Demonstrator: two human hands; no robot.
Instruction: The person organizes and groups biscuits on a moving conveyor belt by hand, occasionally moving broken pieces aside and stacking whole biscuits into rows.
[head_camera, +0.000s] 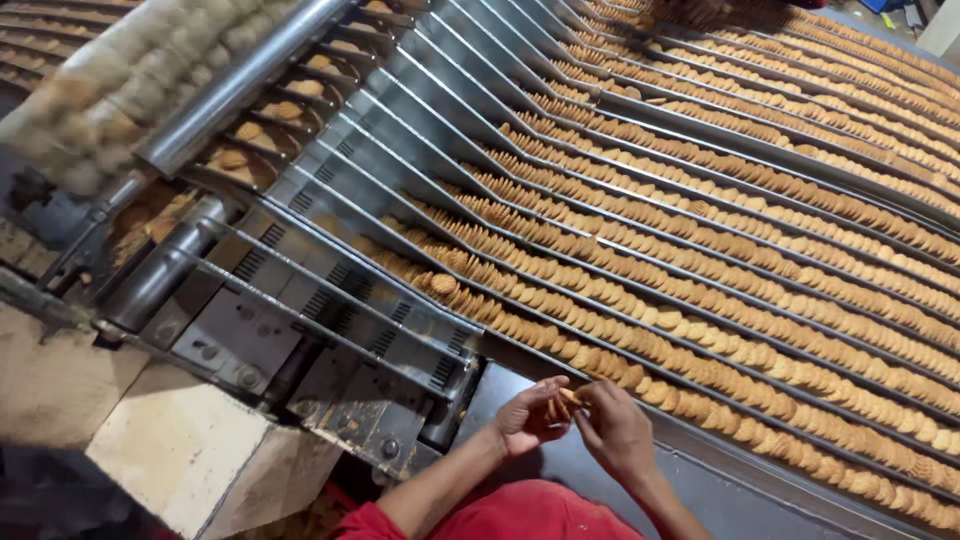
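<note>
Just beyond both hands (585, 415): biscuit rows (700, 300), metal rails (400, 130).

A wide conveyor (700, 230) slopes across the view, split by long metal rails (560, 215) into narrow lanes. Each lane carries a packed row of round golden biscuits (760, 330) standing on edge. At the upper left, flat biscuits (285, 110) come off a steel roller (240, 85) into the lanes. Beside it a blurred drum (110, 90) seems to be covered in pale rounds. Below sit grey brackets (330, 320) with bolts, and a worn block (180, 450), probably concrete, at the lower left.
</note>
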